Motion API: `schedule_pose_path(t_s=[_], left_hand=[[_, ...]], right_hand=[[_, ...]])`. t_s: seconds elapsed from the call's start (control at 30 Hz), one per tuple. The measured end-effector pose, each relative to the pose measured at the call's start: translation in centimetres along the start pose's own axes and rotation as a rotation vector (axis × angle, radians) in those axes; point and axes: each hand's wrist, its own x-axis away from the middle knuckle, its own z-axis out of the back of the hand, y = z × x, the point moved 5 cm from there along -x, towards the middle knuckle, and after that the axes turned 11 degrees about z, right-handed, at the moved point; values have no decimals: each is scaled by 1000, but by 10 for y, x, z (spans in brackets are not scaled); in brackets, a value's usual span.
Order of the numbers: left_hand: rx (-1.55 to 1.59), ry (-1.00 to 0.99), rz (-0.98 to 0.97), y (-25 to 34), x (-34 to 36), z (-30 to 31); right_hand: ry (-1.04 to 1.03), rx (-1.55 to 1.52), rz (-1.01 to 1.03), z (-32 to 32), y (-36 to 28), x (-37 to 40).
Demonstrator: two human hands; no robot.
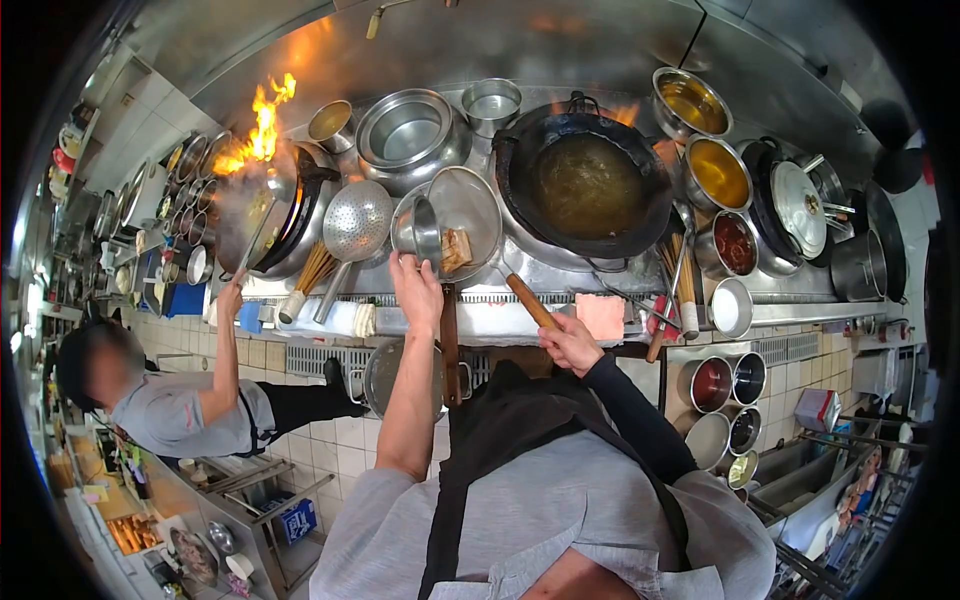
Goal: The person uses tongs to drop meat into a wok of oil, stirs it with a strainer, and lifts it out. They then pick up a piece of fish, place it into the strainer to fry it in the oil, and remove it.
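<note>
My left hand point(417, 292) grips a small metal bowl point(412, 228) by its near edge. The bowl is tilted, its mouth towards a round mesh strainer point(472, 200). Light brown pieces of food point(457, 250) lie in the strainer, close by the bowl's rim. My right hand point(572, 345) is closed round the end of the strainer's wooden handle point(528, 300). Just right of the strainer sits a large black wok point(590, 190) with yellowish liquid in it. A perforated ladle point(357, 220) rests to the left of the bowl.
Flames point(262, 125) rise from a wok at the left, where a co-worker point(205, 405) holds a long utensil. Metal pots point(405, 130) stand behind. Containers of yellow liquid point(718, 175) and dark red sauce point(733, 245) line the right. A folded pink cloth point(599, 317) lies on the counter edge.
</note>
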Motion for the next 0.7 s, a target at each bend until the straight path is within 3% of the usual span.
schedule_pose_path(t_s=[0.4,0.6,0.7], left_hand=[[-20,-215,8,9,-39,11],[-51,1,-114,-1,-31,20],[16,-50,-56,-5,-17,27]], right_hand=[[-44,-53,-43,8,-1,8],[-24,-120,-27,9,4,5],[-25,-155,-31,10,5,4]])
